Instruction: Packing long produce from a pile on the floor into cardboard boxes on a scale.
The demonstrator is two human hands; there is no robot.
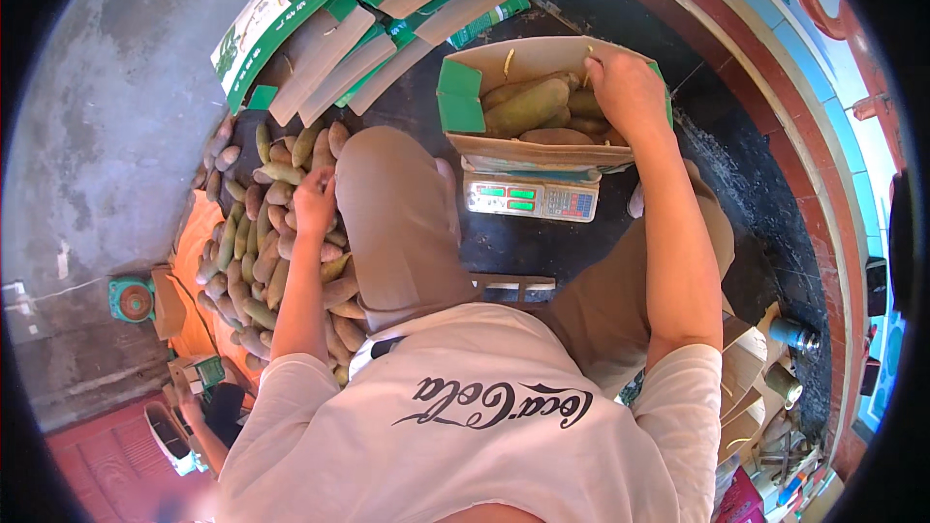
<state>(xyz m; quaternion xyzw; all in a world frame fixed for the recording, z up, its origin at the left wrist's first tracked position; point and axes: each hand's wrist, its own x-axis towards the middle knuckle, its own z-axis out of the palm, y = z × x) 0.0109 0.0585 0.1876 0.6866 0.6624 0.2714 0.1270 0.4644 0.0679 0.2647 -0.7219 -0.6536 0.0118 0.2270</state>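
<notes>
Fingers of your right hand [628, 89] curled onto fruit inside carton [542, 56] atop scale [531, 199]; left hand [315, 203] grips fruit from pile [266, 252] left of scale. Filling step; next, check weight.

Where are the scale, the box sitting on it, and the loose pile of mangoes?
scale [531, 199]: head view, on its display panel.
cardboard box [542, 56]: head view, on its far inner wall.
pile of mangoes [262, 252]: head view, on the middle of the heap.

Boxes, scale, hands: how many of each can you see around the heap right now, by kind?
Open box holding long tubers, on the scale: 1
Empty green and white boxes stacked behind, flaps overlapping, as far as I can tell: 3
Digital scale: 1
The person's hands, left hand on the tuber heap, right hand in the box: 2
Total: 7
</notes>
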